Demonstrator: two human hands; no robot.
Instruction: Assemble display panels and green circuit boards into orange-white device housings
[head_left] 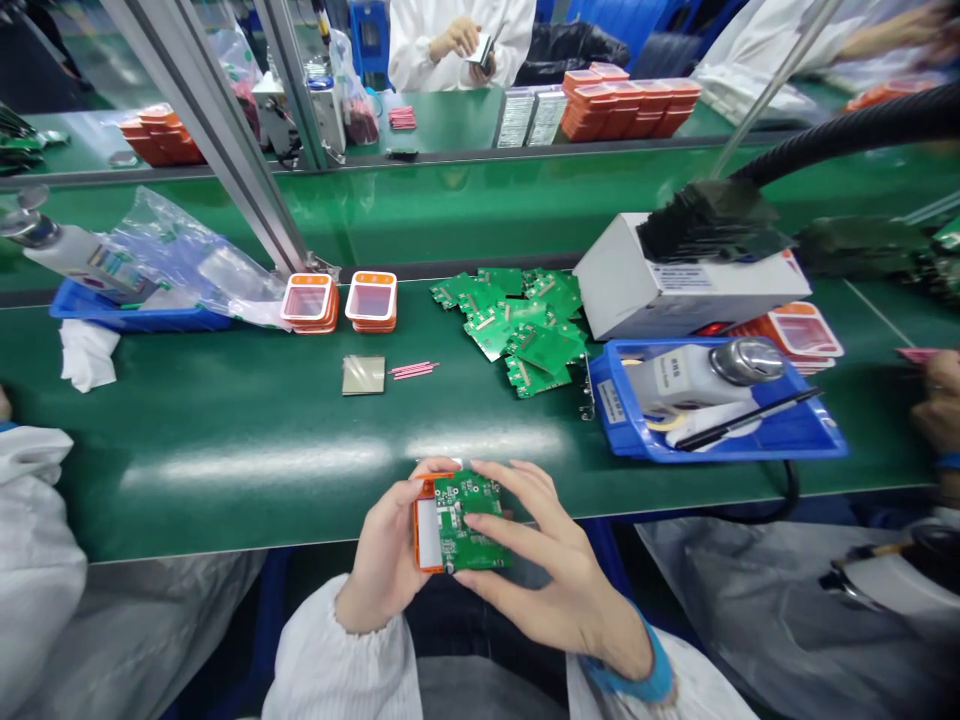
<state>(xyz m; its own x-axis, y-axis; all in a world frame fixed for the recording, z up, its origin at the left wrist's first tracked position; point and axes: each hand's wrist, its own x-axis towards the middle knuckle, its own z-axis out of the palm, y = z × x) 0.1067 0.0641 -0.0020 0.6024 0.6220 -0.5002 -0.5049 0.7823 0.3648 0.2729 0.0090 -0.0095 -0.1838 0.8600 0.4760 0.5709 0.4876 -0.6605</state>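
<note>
Near the table's front edge, my left hand [390, 540] is closed around the left side of an orange plastic frame [421, 540] with a pale panel inside. A green circuit board [474, 540] lies over the frame's right part, its component side facing up. My right hand [551, 555] grips the board from the right: the thumb is at its lower edge, one finger rests on its face and others reach its upper edge. Whether the board is seated in the frame cannot be made out. Beyond my hands are a small stack of clear square sheets [363, 376] and several thin pink strips [414, 371].
A pile of green circuit boards [525, 325] lies at the back. Two stacks of orange frames [373, 300] stand left of it. On the right are a white box [622, 280] and a blue tray [720, 448] with a bottle and pen. Co-workers sit on both sides and opposite.
</note>
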